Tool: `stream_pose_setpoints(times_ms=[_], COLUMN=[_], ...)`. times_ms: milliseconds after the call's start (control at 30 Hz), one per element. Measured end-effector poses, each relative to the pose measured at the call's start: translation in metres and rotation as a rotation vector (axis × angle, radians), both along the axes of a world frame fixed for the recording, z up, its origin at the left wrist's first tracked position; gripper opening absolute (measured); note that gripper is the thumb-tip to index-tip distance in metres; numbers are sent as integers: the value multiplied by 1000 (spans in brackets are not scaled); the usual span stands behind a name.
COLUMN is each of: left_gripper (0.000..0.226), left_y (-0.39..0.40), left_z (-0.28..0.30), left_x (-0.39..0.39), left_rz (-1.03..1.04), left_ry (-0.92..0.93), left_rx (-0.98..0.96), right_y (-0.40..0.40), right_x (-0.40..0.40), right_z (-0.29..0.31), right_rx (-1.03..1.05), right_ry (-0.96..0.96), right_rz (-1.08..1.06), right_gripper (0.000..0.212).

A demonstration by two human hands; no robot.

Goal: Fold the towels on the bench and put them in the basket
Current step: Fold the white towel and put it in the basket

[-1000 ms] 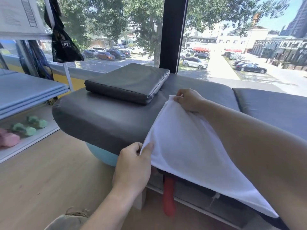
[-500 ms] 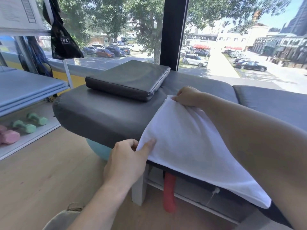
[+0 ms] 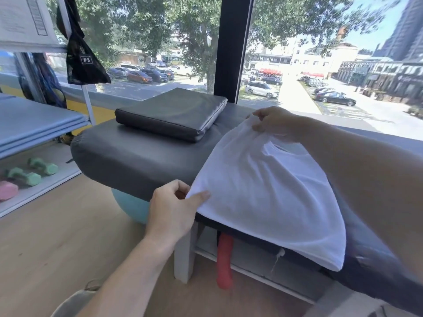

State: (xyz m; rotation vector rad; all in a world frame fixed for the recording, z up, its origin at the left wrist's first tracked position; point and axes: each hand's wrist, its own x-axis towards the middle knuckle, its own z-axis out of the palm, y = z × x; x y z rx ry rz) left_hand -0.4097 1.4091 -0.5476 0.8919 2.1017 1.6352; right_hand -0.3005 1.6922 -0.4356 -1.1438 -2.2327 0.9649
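Note:
A white towel [image 3: 263, 193] lies over the front edge of the padded grey bench [image 3: 128, 156], lifted at its left side. My left hand [image 3: 174, 207] pinches its near left corner at the bench's front edge. My right hand [image 3: 272, 118] pinches the far left corner and holds it raised above the bench top. The towel sags between the two hands and its right end droops over the bench edge. A beige basket rim [image 3: 75, 300] shows at the bottom left, mostly hidden behind my left forearm.
A dark square cushion [image 3: 171, 113] lies on the bench's left end. A shelf [image 3: 34, 126] to the left carries blue mats and, lower down, green and pink dumbbells [image 3: 32, 172]. Under the bench are a teal ball [image 3: 130, 207] and a red roller [image 3: 225, 261].
Both hands have lifted the towel's left edge higher. The right hand rose off the bench top with its corner, and the towel now billows up between the hands.

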Motion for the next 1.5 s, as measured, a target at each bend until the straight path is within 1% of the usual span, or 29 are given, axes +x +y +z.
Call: stream_pose_setpoints(times_ms=[67, 100, 200, 267, 300, 333, 367, 400, 467, 567, 633, 667, 767, 833, 867, 933, 967, 1000, 1067, 1100, 1133, 1200, 1233, 1267, 1300, 1367, 1400, 1500], left_gripper=[48, 50, 48, 38, 34, 33, 33, 33, 36, 34, 31, 30, 36, 46, 47, 28, 21, 20, 19, 15, 12, 13, 14, 13, 13, 13, 14, 15], left_y=[1, 2, 3, 2, 0, -1, -3, -5, -9, -16, -21, -23, -24, -18, -13, 4, 15, 26, 49, 60, 70, 86, 92, 97, 102, 111, 115, 128], left_z=[4, 5, 8, 10, 11, 13, 15, 17, 22, 32, 41, 45, 58, 66, 71, 80, 84, 86, 87, 86, 83, 76, 72, 68, 63, 58, 57, 65], left_x=[4, 5, 6, 7, 8, 9, 9, 10, 9, 6, 5, 4, -4, -7, -7, -9, -11, -14, -20, -22, -25, -31, -33, -35, -37, -41, -44, -48], left_rz=[-27, -38, -94, -126, -144, -163, -184, -206, -226, -220, -233, -241, -233, -263, -266, -194, -167, -158, -162, -149, -114, -18, 11, 14, 1, 16, 34, 52], left_ry=[-52, -103, -321, -401, -422, -436, -442, -440, -416, -369, -401, -430, -487, -459, -444, -395, -362, -335, -298, -249, -150, 140, 240, 281, 280, 274, 304, 422], left_rx=[87, 130, 211, 203, 188, 171, 157, 151, 152, 191, 253, 291, 413, 440, 436, 401, 365, 318, 203, 146, 84, -59, -115, -152, -175, -184, -183, -177], right_y=[-7, -10, -14, -15, -16, -18, -21, -24, -35, -57, -74, -80, -102, -110, -109, -102, -98, -93, -81, -74, -67, -54, -48, -42, -37, -27, -20, -4], right_x=[12, 18, 38, 52, 59, 66, 73, 81, 98, 123, 133, 137, 152, 164, 170, 182, 187, 190, 194, 194, 193, 187, 182, 177, 170, 158, 152, 132], right_z=[9, 14, 22, 25, 25, 26, 28, 29, 36, 50, 57, 60, 77, 88, 92, 94, 92, 89, 75, 66, 56, 32, 20, 9, -1, -15, -19, -25], right_rx=[2, -22, -40, -33, -23, -8, 9, 36, 117, 282, 342, 297, 12, -101, -145, -232, -264, -276, -249, -216, -178, -94, -60, -36, -23, -10, -7, -42], right_ry=[55, 98, 155, 202, 232, 249, 243, 214, 96, -147, -293, -320, -368, -424, -413, -343, -298, -263, -224, -193, -145, -23, 23, 51, 73, 142, 192, 455], right_rz=[-4, 6, 49, 41, 33, 27, 30, 39, 77, 121, 164, 197, 317, 362, 359, 309, 279, 248, 165, 102, 29, -123, -187, -232, -268, -336, -386, -466], right_gripper=[30, 29, 11, 12, 8, 5, 6, 12, 22, 26, 28, 26, 16, 11, 10, 9, 9, 8, 4, 4, 6, 13, 16, 17, 17, 16, 15, 6])
